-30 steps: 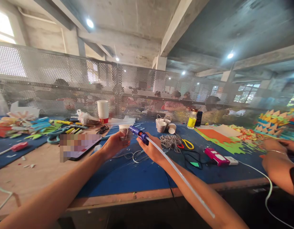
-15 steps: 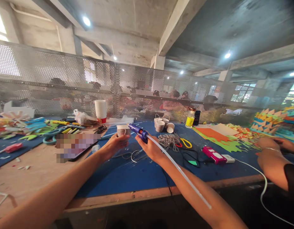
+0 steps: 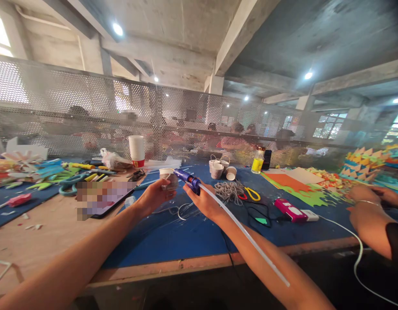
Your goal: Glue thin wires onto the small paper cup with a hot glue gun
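My left hand [image 3: 156, 193] is wrapped round a small paper cup [image 3: 168, 173], its rim upward, above the blue mat [image 3: 147, 245]. In my right hand [image 3: 202, 196] is a blue glue gun [image 3: 187, 178], its nozzle pointing left at the cup's rim. From the back of the gun a long whitish glue stick [image 3: 244, 234] runs down along my right forearm. Beyond my right hand stand several small cups [image 3: 216, 170], one lying on its side. A heap of grey cord [image 3: 229, 191] and yellow-handled scissors [image 3: 252, 193] lie right of that hand.
A phone [image 3: 110, 200] and teal-handled scissors [image 3: 71, 183] lie at left, before a stack of paper cups [image 3: 136, 150]. At right are a yellow-labelled bottle [image 3: 257, 161], a pink power strip [image 3: 291, 210], coloured sheets [image 3: 292, 185] and a co-worker's arm [image 3: 368, 211]. A perforated screen [image 3: 186, 116] stands behind.
My left hand has shifted its grip slightly, and the cup has turned a little beside the nozzle. My right hand holds the glue gun in nearly the same place.
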`<state>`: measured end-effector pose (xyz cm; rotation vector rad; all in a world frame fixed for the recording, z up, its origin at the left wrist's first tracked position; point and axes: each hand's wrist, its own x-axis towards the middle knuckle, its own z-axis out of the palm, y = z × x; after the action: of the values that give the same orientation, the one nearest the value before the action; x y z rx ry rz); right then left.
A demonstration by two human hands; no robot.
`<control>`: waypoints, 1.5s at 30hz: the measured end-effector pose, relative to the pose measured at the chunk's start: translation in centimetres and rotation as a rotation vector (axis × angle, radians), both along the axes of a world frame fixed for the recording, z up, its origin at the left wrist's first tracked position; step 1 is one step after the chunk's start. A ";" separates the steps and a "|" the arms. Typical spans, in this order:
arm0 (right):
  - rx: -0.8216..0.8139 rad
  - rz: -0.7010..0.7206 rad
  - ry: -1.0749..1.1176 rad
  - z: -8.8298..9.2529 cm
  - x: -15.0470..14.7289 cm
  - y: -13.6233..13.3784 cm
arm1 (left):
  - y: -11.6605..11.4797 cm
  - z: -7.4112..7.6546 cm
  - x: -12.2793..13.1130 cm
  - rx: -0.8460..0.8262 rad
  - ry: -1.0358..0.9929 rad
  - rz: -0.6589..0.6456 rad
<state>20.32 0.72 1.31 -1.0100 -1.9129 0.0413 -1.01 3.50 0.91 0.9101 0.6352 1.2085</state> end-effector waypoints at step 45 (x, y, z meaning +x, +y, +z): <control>0.072 -0.124 -0.173 -0.2 0.1 0.3 | -0.1 0.2 0.1 0.044 -0.055 0.036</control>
<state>20.45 1.02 1.07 -1.1119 -1.9870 -0.1904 -0.96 3.40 1.10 0.9022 0.5853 1.2795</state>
